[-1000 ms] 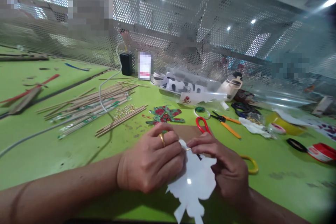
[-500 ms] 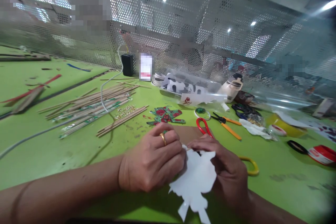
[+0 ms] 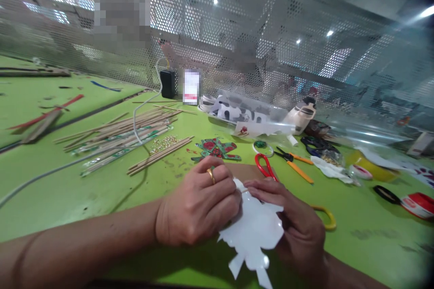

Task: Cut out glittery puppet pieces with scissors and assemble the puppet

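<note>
A white shaped cutout (image 3: 254, 230), with a jagged outline and narrow strips at its lower end, is held between my two hands above the green table. My left hand (image 3: 200, 203), a gold ring on one finger, is closed on its left edge; its fingertips are hidden. My right hand (image 3: 294, 221) grips the upper right side, thumb and fingers pressed near a short thin stick-like piece (image 3: 244, 190) at the top. A red handle loop (image 3: 266, 167) lies just beyond my fingers, on a brown sheet (image 3: 244, 173). A yellow handle loop (image 3: 325, 217) shows beside my right hand.
Wooden sticks (image 3: 159, 156) and gold beads (image 3: 164, 143) lie to the left, crossed by a white cable (image 3: 135, 122). Ahead are a green-and-red patterned cutout (image 3: 215, 149), orange-handled pliers (image 3: 298, 167) and a lit phone (image 3: 191, 86). A red tape roll (image 3: 418, 203) lies right.
The cutout has tilted slightly, and its top edge has shifted within my fingers. Both hands stay closed on it. The whole view has moved a little.
</note>
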Available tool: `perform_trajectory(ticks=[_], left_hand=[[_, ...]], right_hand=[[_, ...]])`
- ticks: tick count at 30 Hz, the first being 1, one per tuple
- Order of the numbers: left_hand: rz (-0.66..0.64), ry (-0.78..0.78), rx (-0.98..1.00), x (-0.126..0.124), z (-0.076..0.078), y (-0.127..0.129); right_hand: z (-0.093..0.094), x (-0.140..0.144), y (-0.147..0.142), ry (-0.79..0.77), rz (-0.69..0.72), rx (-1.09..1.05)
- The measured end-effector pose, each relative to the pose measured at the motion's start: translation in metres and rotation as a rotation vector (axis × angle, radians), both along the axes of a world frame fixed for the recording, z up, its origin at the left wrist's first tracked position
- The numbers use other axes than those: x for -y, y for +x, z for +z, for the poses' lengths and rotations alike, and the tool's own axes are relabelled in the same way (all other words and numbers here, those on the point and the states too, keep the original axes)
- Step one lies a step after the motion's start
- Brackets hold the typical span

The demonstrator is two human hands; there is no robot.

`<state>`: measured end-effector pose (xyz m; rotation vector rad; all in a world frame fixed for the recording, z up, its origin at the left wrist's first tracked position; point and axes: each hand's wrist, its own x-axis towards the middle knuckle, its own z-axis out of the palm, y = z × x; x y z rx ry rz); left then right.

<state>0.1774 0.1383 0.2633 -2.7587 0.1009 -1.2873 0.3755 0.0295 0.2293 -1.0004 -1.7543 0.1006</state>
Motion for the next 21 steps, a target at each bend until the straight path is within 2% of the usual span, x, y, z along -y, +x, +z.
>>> perform_trajectory(ticks=[21], left_hand=[[-0.014, 0.010, -0.029, 0.0005, 0.0002, -0.0031]], right_hand=[[0.0007, -0.0067, 0.0035, -0.051, 0.084, -0.091]])
